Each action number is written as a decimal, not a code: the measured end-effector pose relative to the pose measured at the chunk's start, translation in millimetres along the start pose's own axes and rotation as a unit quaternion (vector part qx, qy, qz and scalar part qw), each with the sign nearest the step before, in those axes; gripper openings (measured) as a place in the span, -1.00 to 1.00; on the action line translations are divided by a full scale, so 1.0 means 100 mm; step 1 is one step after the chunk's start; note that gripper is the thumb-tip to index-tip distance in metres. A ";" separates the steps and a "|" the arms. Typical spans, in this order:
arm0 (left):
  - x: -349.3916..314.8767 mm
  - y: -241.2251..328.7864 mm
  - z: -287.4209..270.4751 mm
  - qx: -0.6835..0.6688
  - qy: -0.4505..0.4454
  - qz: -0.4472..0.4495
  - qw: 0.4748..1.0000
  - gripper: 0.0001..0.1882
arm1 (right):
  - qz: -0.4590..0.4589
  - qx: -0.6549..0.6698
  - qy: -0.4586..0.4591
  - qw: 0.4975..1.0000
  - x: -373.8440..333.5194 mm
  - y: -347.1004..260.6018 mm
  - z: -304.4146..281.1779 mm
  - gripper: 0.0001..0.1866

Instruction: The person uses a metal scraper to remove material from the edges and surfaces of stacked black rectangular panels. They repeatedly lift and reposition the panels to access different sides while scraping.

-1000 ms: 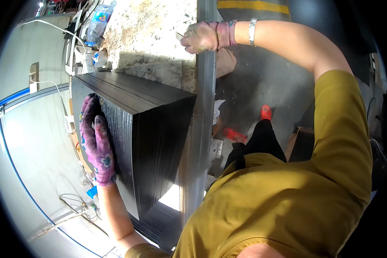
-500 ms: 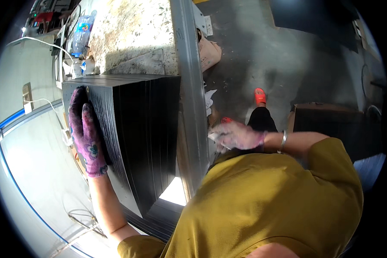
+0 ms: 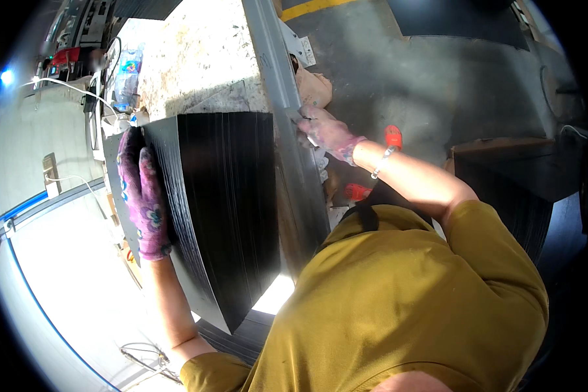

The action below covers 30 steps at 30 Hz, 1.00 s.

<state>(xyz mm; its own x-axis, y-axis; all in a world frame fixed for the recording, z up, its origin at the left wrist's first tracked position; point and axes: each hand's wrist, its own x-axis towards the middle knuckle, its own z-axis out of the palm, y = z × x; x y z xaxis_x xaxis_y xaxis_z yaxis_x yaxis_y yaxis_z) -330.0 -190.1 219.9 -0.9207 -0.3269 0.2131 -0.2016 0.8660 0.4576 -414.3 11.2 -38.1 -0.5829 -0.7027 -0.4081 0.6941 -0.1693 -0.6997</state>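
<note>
A thick stack of black sheets [image 3: 228,202] stands on the bench [image 3: 209,49], with its many edges toward me. My left hand [image 3: 144,209], in a purple patterned glove, lies along the stack's left side with fingers stretched out. At the bench's right side, my right hand [image 3: 330,134], in a matching glove, is at the grey metal edge rail [image 3: 274,65]. Its fingers are bent around a small pale, flat thing whose kind I cannot make out.
Clear plastic bottles [image 3: 127,78] stand at the bench's far left. A beige bag [image 3: 315,90] is beside the rail. More black sheets lie in a box [image 3: 503,163] at the right. White panels and cables [image 3: 144,356] are at the left.
My right hand has moved away from my body, forward and left, up to the metal rail. My left hand stays against the stack, and the whole view has shifted slightly.
</note>
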 end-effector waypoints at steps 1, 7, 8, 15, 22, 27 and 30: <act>-0.01 0.03 -0.01 0.024 -0.005 0.012 1.000 -0.55 | -0.010 -0.078 0.030 0.996 0.02 -0.03 0.09 -0.75; 0.01 0.02 0.00 0.063 -0.017 0.008 0.998 -0.54 | -0.111 -0.526 -0.021 0.843 0.23 -0.07 0.19 -0.65; 0.00 -0.01 -0.01 0.063 -0.016 0.008 0.998 -0.53 | -0.078 -0.470 0.011 0.879 0.18 -0.15 0.25 -0.64; -0.02 0.10 0.05 0.018 -0.017 -0.015 1.000 -0.51 | 0.016 -0.161 0.046 0.986 0.03 -0.36 0.30 -0.58; -0.04 0.05 0.04 -0.057 -0.022 -0.045 0.997 -0.53 | -0.115 -0.468 0.090 0.872 0.26 -0.28 0.12 -0.52; -0.52 -0.26 -0.60 -0.128 0.160 -0.085 0.975 -0.56 | -0.161 -0.332 0.008 0.930 0.24 -0.43 -0.09 -0.53; -1.35 -0.42 -1.21 0.012 0.297 -0.150 0.943 -0.60 | -0.250 -0.434 -0.007 0.866 0.36 -0.54 -0.20 -0.64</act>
<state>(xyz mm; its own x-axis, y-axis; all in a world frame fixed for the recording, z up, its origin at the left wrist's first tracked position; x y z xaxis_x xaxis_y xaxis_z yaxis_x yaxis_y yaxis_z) -156.8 -227.8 276.5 -0.4730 -0.7069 0.5259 -0.4371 0.7065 0.5565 -480.8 9.0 -26.6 -0.7087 -0.7015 0.0754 -0.2258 0.1242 -0.9662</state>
